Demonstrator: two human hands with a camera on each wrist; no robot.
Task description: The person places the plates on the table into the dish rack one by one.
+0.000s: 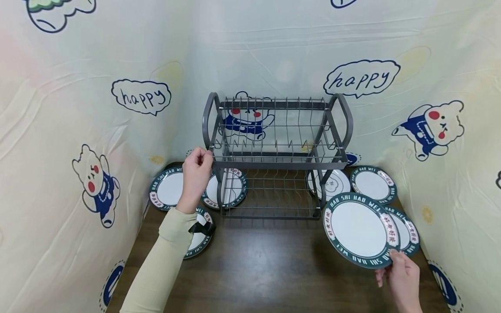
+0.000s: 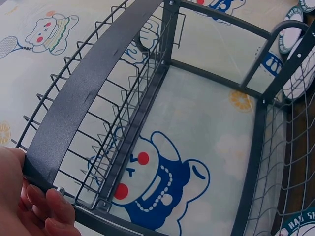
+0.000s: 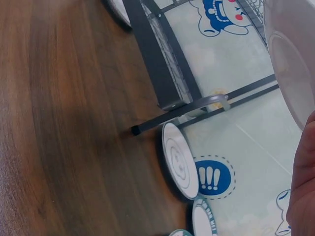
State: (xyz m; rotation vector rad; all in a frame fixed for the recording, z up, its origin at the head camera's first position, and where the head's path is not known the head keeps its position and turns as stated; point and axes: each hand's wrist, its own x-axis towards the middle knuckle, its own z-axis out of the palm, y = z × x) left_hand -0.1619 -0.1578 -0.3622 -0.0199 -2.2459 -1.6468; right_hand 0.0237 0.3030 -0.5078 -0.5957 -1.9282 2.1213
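Observation:
A dark grey two-tier dish rack [image 1: 279, 165] stands toward the back of the table. My left hand [image 1: 195, 176] grips the front left corner of its upper tier; the left wrist view shows curled fingers [image 2: 61, 206] at the metal frame. Off the rack's right side, my right hand [image 1: 403, 276] pinches the near rim of a white plate [image 1: 360, 230] with a green lettered border. That plate is held face up over another plate [image 1: 405, 232]. Its pale underside [image 3: 293, 54] shows in the right wrist view. I see no plate in either tier's slots.
Left of the rack lie plates [image 1: 166, 189], one partly behind my wrist. At the back right are a plate showing its ringed underside [image 1: 335, 184] and a face-up plate [image 1: 374, 184]. Printed cloth [image 1: 274, 56] walls the wooden table [image 1: 266, 265] at the back and sides.

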